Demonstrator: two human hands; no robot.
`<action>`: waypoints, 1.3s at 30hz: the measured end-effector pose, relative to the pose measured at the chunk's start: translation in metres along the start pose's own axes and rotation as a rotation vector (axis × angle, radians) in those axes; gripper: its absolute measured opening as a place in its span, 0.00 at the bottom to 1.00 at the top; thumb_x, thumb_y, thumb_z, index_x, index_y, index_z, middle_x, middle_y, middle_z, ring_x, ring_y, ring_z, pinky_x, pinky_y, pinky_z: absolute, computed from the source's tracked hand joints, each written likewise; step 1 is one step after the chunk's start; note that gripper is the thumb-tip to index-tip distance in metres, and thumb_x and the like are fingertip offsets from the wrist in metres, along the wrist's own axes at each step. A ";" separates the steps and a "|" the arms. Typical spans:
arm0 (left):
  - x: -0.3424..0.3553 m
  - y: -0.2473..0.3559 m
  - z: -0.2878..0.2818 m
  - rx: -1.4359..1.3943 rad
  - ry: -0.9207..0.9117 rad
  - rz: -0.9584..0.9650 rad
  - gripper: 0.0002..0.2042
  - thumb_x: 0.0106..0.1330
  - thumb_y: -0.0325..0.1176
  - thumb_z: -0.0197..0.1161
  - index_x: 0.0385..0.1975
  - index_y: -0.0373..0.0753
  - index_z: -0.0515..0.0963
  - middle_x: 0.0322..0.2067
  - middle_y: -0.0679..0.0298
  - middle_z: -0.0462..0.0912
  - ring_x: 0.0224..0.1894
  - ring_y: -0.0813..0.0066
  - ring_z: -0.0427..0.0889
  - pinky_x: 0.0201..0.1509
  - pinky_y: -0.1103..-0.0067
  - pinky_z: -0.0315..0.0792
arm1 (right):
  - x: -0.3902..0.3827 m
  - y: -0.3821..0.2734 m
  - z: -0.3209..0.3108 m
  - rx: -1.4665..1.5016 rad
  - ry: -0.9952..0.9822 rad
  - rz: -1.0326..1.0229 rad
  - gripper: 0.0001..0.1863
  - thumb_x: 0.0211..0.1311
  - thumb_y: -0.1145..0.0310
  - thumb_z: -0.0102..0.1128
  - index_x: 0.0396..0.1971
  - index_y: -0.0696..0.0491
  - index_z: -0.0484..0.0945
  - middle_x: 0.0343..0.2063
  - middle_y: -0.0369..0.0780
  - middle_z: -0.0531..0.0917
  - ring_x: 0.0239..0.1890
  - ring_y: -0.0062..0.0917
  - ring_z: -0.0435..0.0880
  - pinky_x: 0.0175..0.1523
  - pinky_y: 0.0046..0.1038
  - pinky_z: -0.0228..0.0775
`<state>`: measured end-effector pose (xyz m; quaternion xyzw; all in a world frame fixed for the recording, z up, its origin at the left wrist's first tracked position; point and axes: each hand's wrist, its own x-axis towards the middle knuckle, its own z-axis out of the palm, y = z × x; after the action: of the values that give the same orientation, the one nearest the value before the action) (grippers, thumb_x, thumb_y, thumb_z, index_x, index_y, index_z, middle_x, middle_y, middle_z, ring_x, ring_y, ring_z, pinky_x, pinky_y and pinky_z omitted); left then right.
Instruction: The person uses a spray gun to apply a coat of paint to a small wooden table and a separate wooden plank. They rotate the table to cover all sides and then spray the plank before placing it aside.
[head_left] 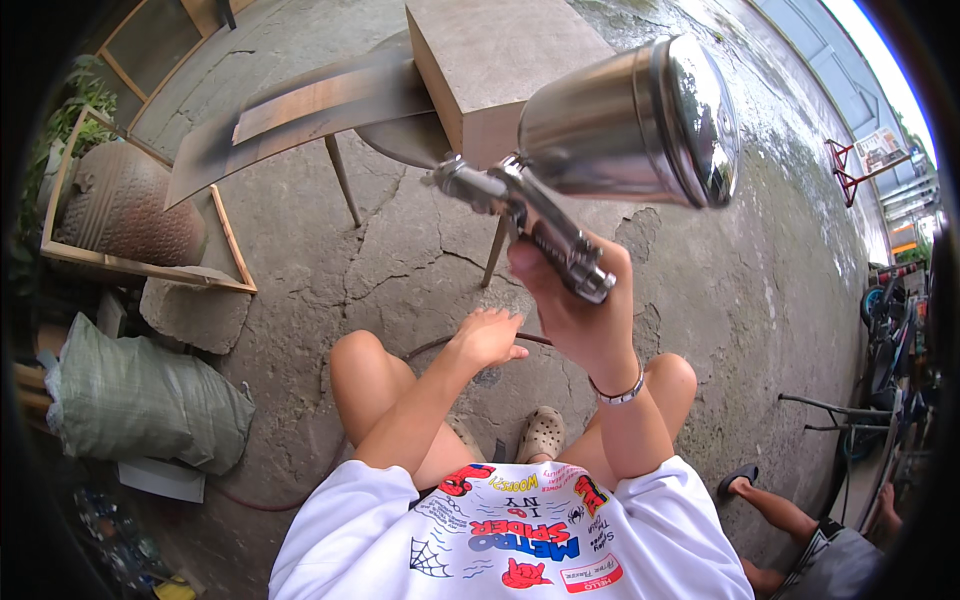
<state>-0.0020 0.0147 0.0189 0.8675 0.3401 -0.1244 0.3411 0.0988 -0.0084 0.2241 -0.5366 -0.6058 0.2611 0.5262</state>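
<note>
A metal spray gun (548, 222) with a large silver cup (600, 125) is gripped in my right hand (590, 315), raised in front of me. Its nozzle end points left, toward a thin panel (390, 98) with dark, blurred edges and a lighter brown strip along it. Lower down, my left hand (488, 336) is held out above the ground with its fingers extended and nothing in them. Behind it passes a reddish hose (427, 346). The panel lies by a pale wooden box (500, 60), over a round-seated stool (405, 142) with thin legs.
To the left are a wooden frame (150, 270), a large brown pot (135, 205), a concrete chunk (195, 310) and a stuffed pale green sack (150, 395). Another person's leg (780, 510) shows at lower right. Bikes (885, 330) stand along the right edge. The concrete ground (740, 330) is cracked.
</note>
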 end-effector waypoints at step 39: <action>-0.006 0.004 0.005 0.100 -0.020 0.001 0.31 0.67 0.55 0.64 0.61 0.37 0.73 0.55 0.51 0.81 0.61 0.52 0.77 0.66 0.59 0.69 | -0.029 0.050 -0.025 0.030 0.187 0.146 0.09 0.64 0.71 0.71 0.35 0.61 0.83 0.20 0.35 0.82 0.23 0.13 0.74 0.29 0.22 0.67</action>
<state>-0.0036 0.0060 0.0195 0.8823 0.3298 -0.1497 0.3006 0.1372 -0.0269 0.1778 -0.5931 -0.5096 0.2568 0.5680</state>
